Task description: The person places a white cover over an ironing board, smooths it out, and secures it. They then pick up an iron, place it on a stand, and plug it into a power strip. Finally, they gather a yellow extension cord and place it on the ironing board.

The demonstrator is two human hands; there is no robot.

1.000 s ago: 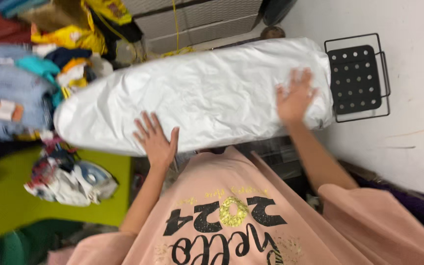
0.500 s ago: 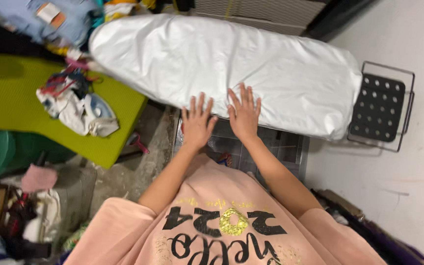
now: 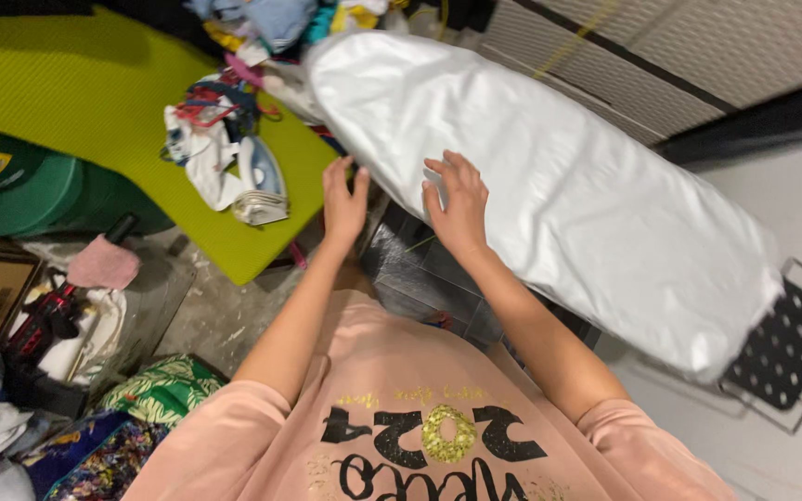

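Silver ironing board (image 3: 549,186) under both open hands (image 3: 401,199)

Right hand (image 3: 457,206) flat on silver ironing board (image 3: 549,186), left hand (image 3: 343,199) at its edge

Bright even indoor light, soft sheen on the silver ironing board cover (image 3: 549,204), slight motion blur, faint shadows

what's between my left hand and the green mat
In the head view, a clothes iron lies on the green mat just beyond your left hand, beside a heap of clothes.
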